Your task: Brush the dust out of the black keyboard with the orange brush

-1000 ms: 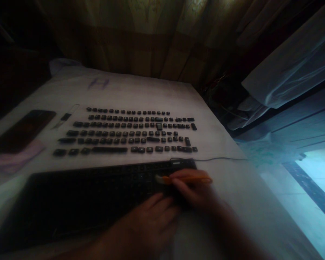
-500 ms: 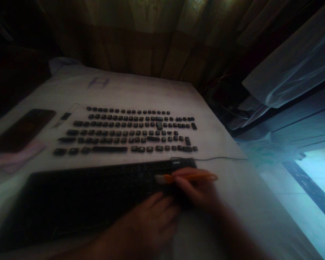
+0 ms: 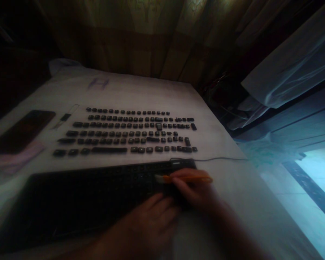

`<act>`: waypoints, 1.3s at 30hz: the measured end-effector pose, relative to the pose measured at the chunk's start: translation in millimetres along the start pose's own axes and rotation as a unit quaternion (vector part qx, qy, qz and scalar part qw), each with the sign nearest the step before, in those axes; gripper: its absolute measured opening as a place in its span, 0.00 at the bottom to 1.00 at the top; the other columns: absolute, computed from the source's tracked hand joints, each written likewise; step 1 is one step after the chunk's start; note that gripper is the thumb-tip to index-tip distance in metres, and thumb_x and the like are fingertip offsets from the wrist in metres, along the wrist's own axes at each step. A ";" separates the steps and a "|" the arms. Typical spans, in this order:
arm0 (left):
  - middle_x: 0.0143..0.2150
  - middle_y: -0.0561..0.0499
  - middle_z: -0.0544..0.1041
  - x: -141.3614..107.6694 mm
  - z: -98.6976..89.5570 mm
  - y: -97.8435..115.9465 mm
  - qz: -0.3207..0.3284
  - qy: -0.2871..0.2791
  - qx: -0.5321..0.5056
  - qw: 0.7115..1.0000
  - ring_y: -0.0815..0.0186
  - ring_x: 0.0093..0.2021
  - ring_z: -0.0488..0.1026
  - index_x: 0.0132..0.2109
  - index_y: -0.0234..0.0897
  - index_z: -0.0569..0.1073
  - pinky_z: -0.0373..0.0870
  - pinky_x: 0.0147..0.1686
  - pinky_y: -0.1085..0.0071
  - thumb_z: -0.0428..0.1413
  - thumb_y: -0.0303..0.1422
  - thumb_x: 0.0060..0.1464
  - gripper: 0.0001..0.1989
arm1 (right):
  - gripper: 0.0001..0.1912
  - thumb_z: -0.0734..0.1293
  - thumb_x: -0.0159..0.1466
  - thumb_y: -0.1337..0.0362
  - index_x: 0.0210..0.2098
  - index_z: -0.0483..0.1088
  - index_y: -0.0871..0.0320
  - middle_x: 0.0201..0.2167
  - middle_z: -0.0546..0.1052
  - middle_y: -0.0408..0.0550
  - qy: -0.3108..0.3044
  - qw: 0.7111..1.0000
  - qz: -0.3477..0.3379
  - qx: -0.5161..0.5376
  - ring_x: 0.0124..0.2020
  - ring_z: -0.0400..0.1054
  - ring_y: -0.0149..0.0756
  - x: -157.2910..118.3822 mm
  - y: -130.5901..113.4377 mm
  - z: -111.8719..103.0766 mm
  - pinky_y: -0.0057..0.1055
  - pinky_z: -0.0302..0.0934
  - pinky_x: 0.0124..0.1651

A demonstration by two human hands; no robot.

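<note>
- We pinch the orange brush (image 3: 191, 178) in our nearly closed right hand (image 3: 199, 191).
- Our left hand (image 3: 151, 220) lies palm down, fingers loosely extended, gripping nothing we can see.
- The keyboard (image 3: 78, 195) lies under and left of our hands, which partly hide it (its sockets blur into darkness).
- Keycaps (image 3: 109, 150) sit beyond them.

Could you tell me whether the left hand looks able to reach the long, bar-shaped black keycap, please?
Probably yes: the left hand seems to hold nothing, and the long, bar-shaped black keycap lies uncovered just beyond the flat black keyboard, which looks low enough to reach over.
</note>
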State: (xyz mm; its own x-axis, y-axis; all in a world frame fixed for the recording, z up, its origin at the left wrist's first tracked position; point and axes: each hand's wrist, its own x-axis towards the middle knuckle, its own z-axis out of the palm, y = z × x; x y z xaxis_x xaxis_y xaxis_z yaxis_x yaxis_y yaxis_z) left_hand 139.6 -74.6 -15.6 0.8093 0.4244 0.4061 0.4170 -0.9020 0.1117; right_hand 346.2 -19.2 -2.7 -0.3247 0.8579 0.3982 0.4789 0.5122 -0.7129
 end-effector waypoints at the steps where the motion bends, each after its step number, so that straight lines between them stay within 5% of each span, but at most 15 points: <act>1: 0.56 0.52 0.78 0.0 -0.3 -0.1 0.002 -0.001 0.000 1.000 0.63 0.58 0.71 0.50 0.38 0.77 0.62 0.63 0.63 0.47 0.32 0.68 0.14 | 0.08 0.66 0.65 0.67 0.34 0.79 0.54 0.28 0.84 0.46 0.000 1.000 0.000 0.003 0.28 0.80 0.37 0.0 -0.2 0.0 0.30 0.76 0.32; 7: 0.58 0.51 0.77 0.8 -2.5 -1.3 0.005 -0.009 -0.003 1.000 0.62 0.59 0.70 0.50 0.38 0.76 0.61 0.63 0.63 0.46 0.32 0.68 0.14 | 0.07 0.66 0.65 0.66 0.33 0.78 0.54 0.27 0.83 0.44 -0.012 0.997 0.045 0.066 0.26 0.79 0.35 -2.7 0.1 0.6 0.27 0.75 0.29; 14: 0.57 0.53 0.78 -5.3 5.9 0.0 0.004 -0.001 -0.001 1.000 0.62 0.59 0.71 0.50 0.39 0.76 0.61 0.63 0.62 0.49 0.33 0.67 0.12 | 0.06 0.68 0.65 0.66 0.38 0.79 0.52 0.33 0.85 0.46 0.114 0.993 0.028 0.026 0.33 0.80 0.40 -2.1 7.6 0.7 0.34 0.78 0.37; 19: 0.54 0.54 0.79 -3.8 10.2 0.8 0.001 0.032 0.011 0.999 0.63 0.57 0.71 0.47 0.40 0.77 0.61 0.63 0.62 0.51 0.33 0.67 0.10 | 0.09 0.66 0.67 0.68 0.42 0.79 0.52 0.38 0.85 0.47 0.027 0.998 -0.054 0.010 0.38 0.80 0.39 -0.6 7.6 5.5 0.35 0.77 0.43; 25: 0.50 0.55 0.80 3.7 5.7 -1.7 -0.006 0.060 0.009 0.998 0.65 0.54 0.72 0.44 0.40 0.77 0.60 0.62 0.66 0.51 0.33 0.66 0.09 | 0.08 0.65 0.68 0.67 0.42 0.78 0.54 0.35 0.84 0.47 -0.030 0.998 -0.058 0.021 0.35 0.80 0.37 -1.5 5.3 3.3 0.32 0.76 0.39; 30: 0.48 0.55 0.81 6.2 8.5 -3.2 0.006 0.085 0.021 0.996 0.64 0.53 0.72 0.43 0.40 0.77 0.60 0.62 0.66 0.53 0.34 0.65 0.08 | 0.07 0.66 0.68 0.67 0.38 0.78 0.54 0.31 0.84 0.46 -0.043 0.997 -0.049 0.037 0.32 0.80 0.36 -0.9 0.2 -0.7 0.29 0.76 0.36; 35: 0.50 0.55 0.80 2.0 10.7 -0.1 -0.008 0.070 0.013 0.997 0.65 0.53 0.72 0.44 0.40 0.77 0.60 0.61 0.65 0.49 0.31 0.67 0.11 | 0.06 0.66 0.68 0.67 0.38 0.77 0.53 0.31 0.83 0.45 0.045 0.997 -0.018 0.052 0.31 0.79 0.35 -2.0 3.1 -2.0 0.29 0.76 0.36; 39: 0.51 0.54 0.80 0.4 8.8 1.0 -0.001 0.053 0.010 0.999 0.64 0.54 0.72 0.44 0.39 0.77 0.59 0.62 0.64 0.51 0.33 0.66 0.10 | 0.07 0.67 0.69 0.67 0.43 0.77 0.53 0.37 0.83 0.46 0.000 0.996 -0.070 0.060 0.38 0.79 0.36 -2.6 9.5 2.9 0.30 0.76 0.42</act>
State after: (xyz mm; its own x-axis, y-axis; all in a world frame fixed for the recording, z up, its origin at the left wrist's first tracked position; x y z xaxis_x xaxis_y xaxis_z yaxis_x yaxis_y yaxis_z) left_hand 143.9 -74.6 -23.3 0.7603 0.4145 0.5001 0.4272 -0.8991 0.0957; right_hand 349.3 -16.7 -12.2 -0.3816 0.7790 0.4976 0.3280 0.6174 -0.7150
